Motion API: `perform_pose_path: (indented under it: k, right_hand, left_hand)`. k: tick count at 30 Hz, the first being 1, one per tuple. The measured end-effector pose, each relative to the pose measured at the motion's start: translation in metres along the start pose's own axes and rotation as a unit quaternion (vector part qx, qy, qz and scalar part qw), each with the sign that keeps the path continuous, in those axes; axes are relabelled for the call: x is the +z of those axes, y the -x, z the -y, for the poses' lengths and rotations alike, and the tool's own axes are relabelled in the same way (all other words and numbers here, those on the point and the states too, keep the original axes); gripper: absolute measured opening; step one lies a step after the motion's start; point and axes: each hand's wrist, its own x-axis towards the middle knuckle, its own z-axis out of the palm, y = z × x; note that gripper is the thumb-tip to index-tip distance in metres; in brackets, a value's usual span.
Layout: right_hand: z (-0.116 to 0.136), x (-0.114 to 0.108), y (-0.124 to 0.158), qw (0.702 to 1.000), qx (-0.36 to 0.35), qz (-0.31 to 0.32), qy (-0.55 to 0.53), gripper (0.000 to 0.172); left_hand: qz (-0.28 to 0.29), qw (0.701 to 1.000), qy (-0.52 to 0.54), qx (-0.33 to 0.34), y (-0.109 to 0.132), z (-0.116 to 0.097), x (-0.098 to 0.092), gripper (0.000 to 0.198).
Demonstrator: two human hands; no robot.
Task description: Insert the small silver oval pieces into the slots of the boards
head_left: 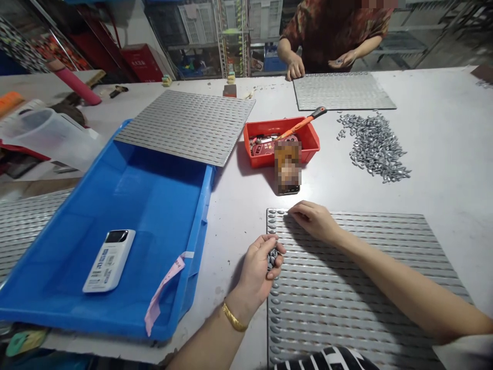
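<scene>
My left hand (256, 267), with a gold bracelet at the wrist, is cupped around several small grey oval metal pieces (272, 258). It is over the left edge of a grey metal plate (358, 277) with rows of slots. Similar pieces fill the slots down the plate's left column and a few along its far edge. My right hand (316, 221) reaches across to that far edge, near the far-left corner, with its fingers pinched together. Whatever lies between those fingertips is hidden.
A pile of the oval pieces (373, 146) lies back right. Beyond my plate are a phone (288, 169) and a red bin (265, 162). On the left, a blue tub (154, 205) holds a white power bank (109, 261); another slotted plate (185, 123) rests across it. A co-worker's hands (296, 67) touch a far plate (342, 92).
</scene>
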Motion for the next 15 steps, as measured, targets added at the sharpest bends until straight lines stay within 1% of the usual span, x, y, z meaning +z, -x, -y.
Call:
perform_pose_path:
  k: [4,8,15]
  right_hand:
    - [-0.0024,0.0065,-0.0008,0.999,-0.013,0.01,0.045,0.021]
    - [-0.002,0.0057,0.0013,0.997,-0.022,0.02,0.078,0.022]
    - [-0.0038,0.0027,-0.0017,0.996,-0.034,0.039,0.069,0.021]
  left_hand:
    - [0.022,1.0,-0.007,-0.006,0.0006,0.0001,0.0004,0.02]
    - [0.014,1.0,-0.013,-0.01,0.0009,0.0002,0.0005,0.023]
    - [0.01,1.0,-0.007,-0.021,0.0019,-0.0006,0.0019,0.025]
